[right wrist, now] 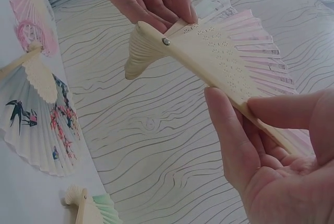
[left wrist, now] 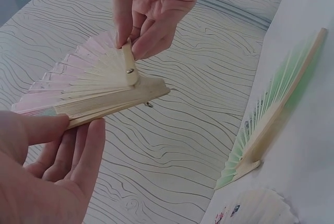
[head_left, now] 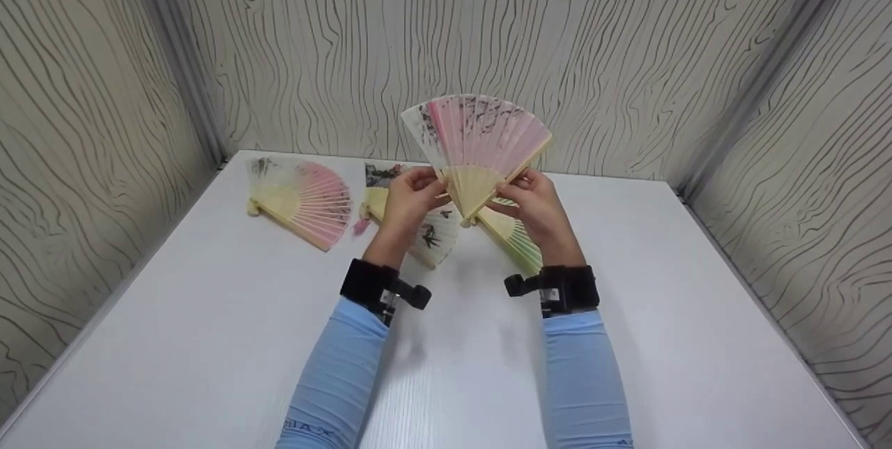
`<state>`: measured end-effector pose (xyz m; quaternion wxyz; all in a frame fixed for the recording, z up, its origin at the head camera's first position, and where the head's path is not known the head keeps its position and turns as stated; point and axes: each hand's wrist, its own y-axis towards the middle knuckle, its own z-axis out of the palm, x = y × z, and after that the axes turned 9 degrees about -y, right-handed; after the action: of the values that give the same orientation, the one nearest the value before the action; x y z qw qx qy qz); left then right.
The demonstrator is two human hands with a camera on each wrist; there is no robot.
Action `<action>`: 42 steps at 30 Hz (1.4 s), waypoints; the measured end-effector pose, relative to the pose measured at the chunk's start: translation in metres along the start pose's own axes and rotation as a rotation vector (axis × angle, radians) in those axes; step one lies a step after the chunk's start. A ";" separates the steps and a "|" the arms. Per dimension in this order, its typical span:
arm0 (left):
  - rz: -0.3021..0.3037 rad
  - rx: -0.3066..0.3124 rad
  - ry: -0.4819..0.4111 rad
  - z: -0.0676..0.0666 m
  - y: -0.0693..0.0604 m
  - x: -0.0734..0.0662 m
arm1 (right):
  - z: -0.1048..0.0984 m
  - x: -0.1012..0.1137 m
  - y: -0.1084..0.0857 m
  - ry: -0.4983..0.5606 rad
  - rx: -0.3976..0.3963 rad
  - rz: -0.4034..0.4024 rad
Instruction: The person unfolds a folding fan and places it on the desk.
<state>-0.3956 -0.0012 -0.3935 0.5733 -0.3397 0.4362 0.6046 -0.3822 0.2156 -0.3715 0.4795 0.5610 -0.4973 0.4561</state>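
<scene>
A pink and white folding fan point(head_left: 488, 135), partly spread, is held up above the table with its pivot end down. My left hand point(head_left: 411, 201) pinches its left edge between thumb and fingers. On the opposite side my right hand point(head_left: 543, 208) grips the outer wooden guard. Up close in the left wrist view, the fan's sticks point(left wrist: 99, 101) lie stacked together near the left thumb, while the pink cloth spreads toward the other hand. The right wrist view shows the pierced wooden ribs point(right wrist: 209, 51) and a metal pivot pin point(right wrist: 166, 41).
Behind the hands, a white fan with dark birds point(head_left: 435, 234) lies spread on the white table point(head_left: 460, 365), with a pink tassel point(head_left: 361, 227) beside it. A pink and white fan point(head_left: 324, 201) lies farther left. A green fan point(head_left: 523, 247) is partly hidden by the right hand. Patterned walls point(head_left: 446, 37) enclose the table.
</scene>
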 end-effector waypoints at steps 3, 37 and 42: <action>0.004 -0.011 -0.020 0.000 0.001 0.000 | 0.000 0.000 0.000 -0.001 -0.007 0.001; -0.046 -0.205 -0.361 -0.003 0.012 0.011 | 0.011 -0.006 0.005 0.347 -0.157 0.149; -0.041 -0.319 -0.459 0.000 0.012 0.016 | 0.020 -0.007 0.007 0.571 -0.202 0.206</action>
<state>-0.4097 0.0055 -0.4068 0.6084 -0.2885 0.1871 0.7153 -0.3893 0.1961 -0.3800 0.6042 0.3065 -0.4397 0.5896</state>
